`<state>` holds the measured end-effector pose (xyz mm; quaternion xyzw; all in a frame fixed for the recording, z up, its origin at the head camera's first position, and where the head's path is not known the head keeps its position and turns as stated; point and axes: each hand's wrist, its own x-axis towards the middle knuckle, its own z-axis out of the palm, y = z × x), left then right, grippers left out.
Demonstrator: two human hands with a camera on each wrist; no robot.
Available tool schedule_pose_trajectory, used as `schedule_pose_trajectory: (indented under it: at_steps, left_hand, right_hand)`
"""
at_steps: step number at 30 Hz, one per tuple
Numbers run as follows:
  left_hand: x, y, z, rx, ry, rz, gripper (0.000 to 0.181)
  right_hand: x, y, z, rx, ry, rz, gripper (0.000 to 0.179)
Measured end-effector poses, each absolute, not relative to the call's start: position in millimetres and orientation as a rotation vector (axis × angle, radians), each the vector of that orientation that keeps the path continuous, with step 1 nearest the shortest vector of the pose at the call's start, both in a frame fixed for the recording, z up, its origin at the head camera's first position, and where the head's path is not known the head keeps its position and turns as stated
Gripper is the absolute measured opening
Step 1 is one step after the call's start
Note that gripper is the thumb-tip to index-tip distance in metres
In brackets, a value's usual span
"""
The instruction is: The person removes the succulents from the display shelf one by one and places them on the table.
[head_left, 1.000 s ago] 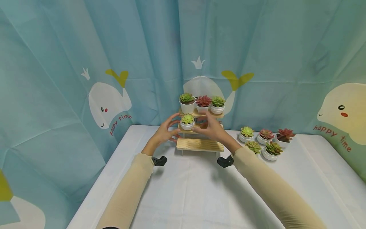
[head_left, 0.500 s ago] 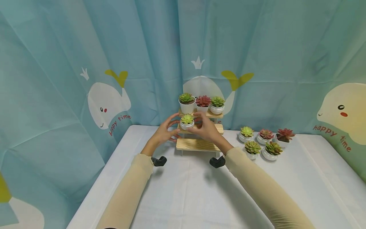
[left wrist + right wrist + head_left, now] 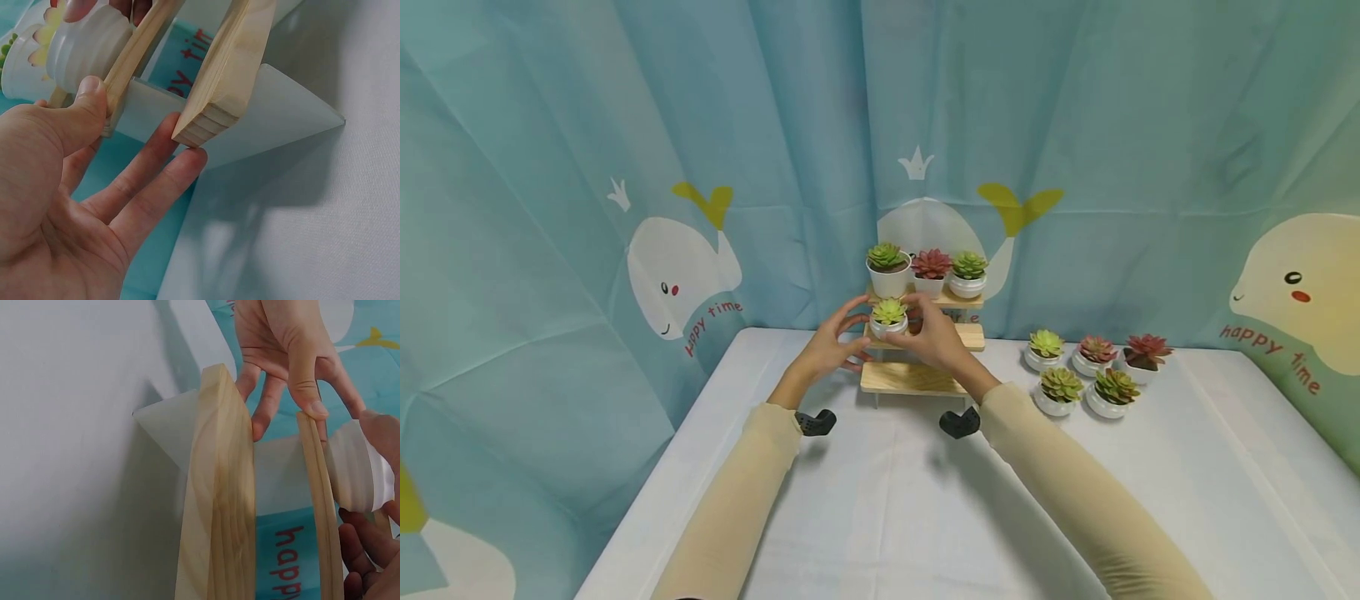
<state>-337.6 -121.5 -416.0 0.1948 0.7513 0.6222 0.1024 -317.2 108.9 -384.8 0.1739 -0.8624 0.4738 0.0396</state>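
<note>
A yellow-green succulent in a white ribbed pot (image 3: 889, 318) stands at the left end of the middle shelf of a wooden three-tier plant stand (image 3: 917, 379). My right hand (image 3: 936, 337) holds this pot from the right, thumb in front and fingers behind. In the right wrist view, its fingers (image 3: 369, 547) meet the pot's side. My left hand (image 3: 827, 346) grips the stand's left end. The left wrist view shows its thumb (image 3: 92, 103) on the middle board's end and two fingertips against the lower board (image 3: 219, 94).
On the top shelf stand a green succulent (image 3: 889, 271), a red one (image 3: 930, 271) and another green one (image 3: 967, 275). Several potted succulents (image 3: 1105, 393) are grouped on the white-clothed table (image 3: 880, 500) at right. A blue whale-print curtain (image 3: 805, 167) hangs behind.
My right hand has moved left along the middle shelf and closed round the pot. The left hand stays at the stand's left end, and the pot keeps its place.
</note>
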Motion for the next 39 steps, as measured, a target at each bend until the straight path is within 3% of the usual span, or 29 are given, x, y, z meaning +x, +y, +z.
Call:
schedule_pose_trajectory:
  at_steps: [39]
  left_hand:
    - [-335.5, -121.5, -413.9, 0.588, 2.198, 1.847, 0.076]
  right_hand:
    - [-315.1, 105.2, -382.5, 0.514, -2.677, 1.372, 0.064]
